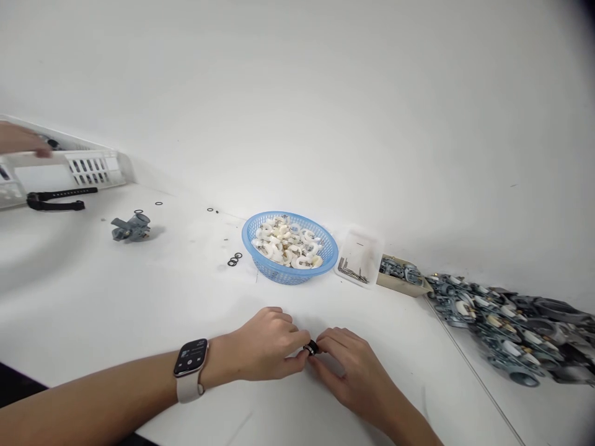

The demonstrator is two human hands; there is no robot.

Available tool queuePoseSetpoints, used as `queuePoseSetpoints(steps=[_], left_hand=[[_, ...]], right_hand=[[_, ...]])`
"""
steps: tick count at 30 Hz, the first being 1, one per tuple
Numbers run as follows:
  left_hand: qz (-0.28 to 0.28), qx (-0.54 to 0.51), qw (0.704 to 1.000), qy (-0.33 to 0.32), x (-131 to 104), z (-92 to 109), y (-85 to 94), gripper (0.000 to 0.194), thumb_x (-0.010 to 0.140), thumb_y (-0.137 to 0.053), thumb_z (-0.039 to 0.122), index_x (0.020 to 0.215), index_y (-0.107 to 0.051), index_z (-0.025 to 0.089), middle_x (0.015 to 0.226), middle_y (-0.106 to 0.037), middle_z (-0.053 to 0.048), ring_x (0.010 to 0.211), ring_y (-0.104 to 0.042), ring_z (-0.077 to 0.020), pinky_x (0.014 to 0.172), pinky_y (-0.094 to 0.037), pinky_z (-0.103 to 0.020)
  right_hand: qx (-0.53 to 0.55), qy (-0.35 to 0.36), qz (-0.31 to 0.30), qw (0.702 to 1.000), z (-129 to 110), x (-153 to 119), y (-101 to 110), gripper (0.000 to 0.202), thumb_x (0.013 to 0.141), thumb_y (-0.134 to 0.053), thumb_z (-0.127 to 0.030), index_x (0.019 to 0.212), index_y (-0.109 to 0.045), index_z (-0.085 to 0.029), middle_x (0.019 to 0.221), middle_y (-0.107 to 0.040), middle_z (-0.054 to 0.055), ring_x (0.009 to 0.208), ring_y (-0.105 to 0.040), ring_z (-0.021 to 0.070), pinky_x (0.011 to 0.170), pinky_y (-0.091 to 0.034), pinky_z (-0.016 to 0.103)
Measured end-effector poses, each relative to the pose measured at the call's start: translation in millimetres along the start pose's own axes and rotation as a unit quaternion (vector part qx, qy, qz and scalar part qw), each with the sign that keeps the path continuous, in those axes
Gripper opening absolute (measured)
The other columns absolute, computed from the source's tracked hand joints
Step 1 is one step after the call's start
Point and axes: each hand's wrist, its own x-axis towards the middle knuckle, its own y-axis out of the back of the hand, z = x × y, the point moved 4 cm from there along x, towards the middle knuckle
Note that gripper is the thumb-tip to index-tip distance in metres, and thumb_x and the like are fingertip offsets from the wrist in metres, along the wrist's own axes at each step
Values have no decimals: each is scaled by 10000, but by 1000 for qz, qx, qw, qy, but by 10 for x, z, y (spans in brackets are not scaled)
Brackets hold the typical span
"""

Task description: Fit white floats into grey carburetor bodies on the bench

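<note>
My left hand (272, 347), with a watch on its wrist, pinches a small black round part (311, 347) between thumb and forefinger. From the other side my right hand (351, 365) closes its fingertips on the same part, low over the white table (242, 409). Beyond my hands stands a blue basket (289, 276) full of white ring-shaped pieces (288, 243). Several black rings (233, 260) lie to the left of the basket. How the black part is built is too small to tell.
Right of the basket are a clear tray (360, 251) of metal pins, a box (402, 284) of metal parts and a large pile of carburetors (506, 328). One carburetor (132, 228), a black strap (60, 201) and a white crate (95, 167) with another person's hand are at left.
</note>
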Motion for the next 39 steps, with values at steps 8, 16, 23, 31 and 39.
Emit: queuePoseSetpoints(steps=[8, 16, 23, 31, 39], left_hand=[[-8, -4, 1000, -3, 20, 31, 28, 161, 859, -623, 224, 721, -540, 206, 552, -587, 44, 512, -552, -134, 552, -350, -292], [-19, 2, 1000, 0, 16, 37, 53, 164, 864, -627, 231, 723, -548, 206, 551, -589, 46, 511, -544, -133, 549, -358, -293], [-22, 3, 1000, -1, 31, 41, 42, 180, 860, -622, 224, 706, -531, 207, 538, -579, 48, 502, -530, -131, 544, -349, -296], [-20, 12, 1000, -4, 2, 4, 7, 218, 919, -594, 287, 724, -533, 210, 544, -577, 40, 516, -542, -141, 545, -351, -303], [-14, 1, 1000, -11, 20, 37, 41, 182, 889, -608, 228, 720, -546, 207, 546, -585, 47, 512, -537, -132, 548, -349, -302]], right_hand=[[1, -1, -12, 1000, -19, 17, 2, 138, 981, -522, -210, 889, -625, -200, 821, -661, 35, 748, -604, 193, 674, -446, 317], [4, 6, -1, 1000, -16, 7, 10, 140, 987, -524, -224, 876, -607, -204, 813, -657, 29, 729, -597, 191, 665, -435, 313], [3, 5, -5, 1000, -16, 4, -8, 134, 980, -527, -213, 871, -605, -209, 812, -656, 25, 733, -597, 188, 664, -427, 308], [-4, 6, -1, 1000, -5, -7, 4, 162, 984, -523, -219, 842, -600, -205, 786, -646, 23, 710, -589, 184, 651, -423, 306], [-5, 3, -6, 1000, 6, -3, -6, 147, 977, -531, -216, 851, -606, -201, 806, -654, 28, 727, -591, 187, 663, -431, 313]])
